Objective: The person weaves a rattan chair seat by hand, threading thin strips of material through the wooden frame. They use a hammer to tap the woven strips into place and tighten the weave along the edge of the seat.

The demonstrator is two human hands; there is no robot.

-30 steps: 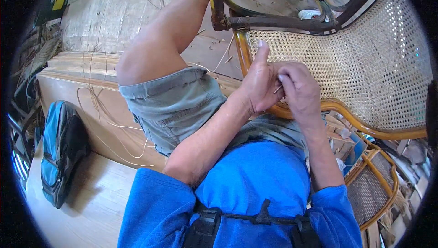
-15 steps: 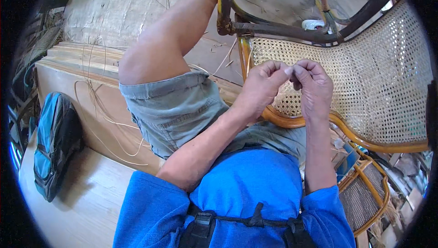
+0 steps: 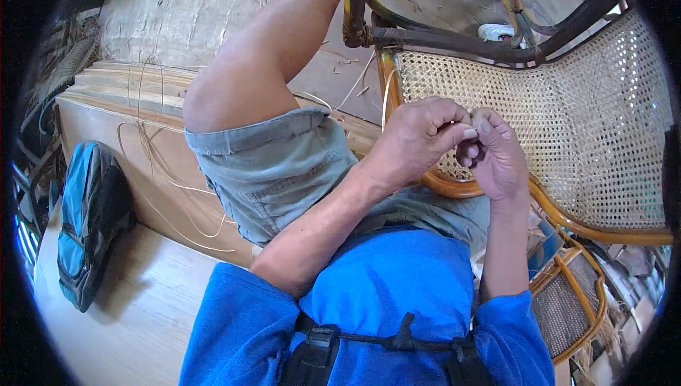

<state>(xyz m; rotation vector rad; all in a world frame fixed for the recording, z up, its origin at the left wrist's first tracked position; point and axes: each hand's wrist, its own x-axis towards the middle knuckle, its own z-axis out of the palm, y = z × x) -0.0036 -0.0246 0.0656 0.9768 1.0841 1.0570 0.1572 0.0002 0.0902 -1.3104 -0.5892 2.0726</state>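
Above my lap, a chair with a woven cane panel (image 3: pixel 582 116) rests tipped over, its dark frame bars at the far side. My left hand (image 3: pixel 418 138) is closed in a pinch over the near-left part of the weave. Beside it, my right hand (image 3: pixel 500 155) is pinched too, its fingertips meeting those of the left. Whatever sits between the fingers is too small or hidden to make out. A pale cane strip (image 3: pixel 386 95) curves along the chair's left bar and passes out of sight by my left hand.
Wooden boards (image 3: pixel 120 88) lie stacked to the left, with loose cane strands (image 3: pixel 145 145) draped over them. A blue and black backpack (image 3: pixel 89 223) stands at far left. Lower right is another cane piece with a rattan frame (image 3: pixel 571 304). Scraps litter the floor.
Both hands have shifted slightly to the right, and the left has turned so that its back shows more. The view has moved a little. The fingertips stay together.
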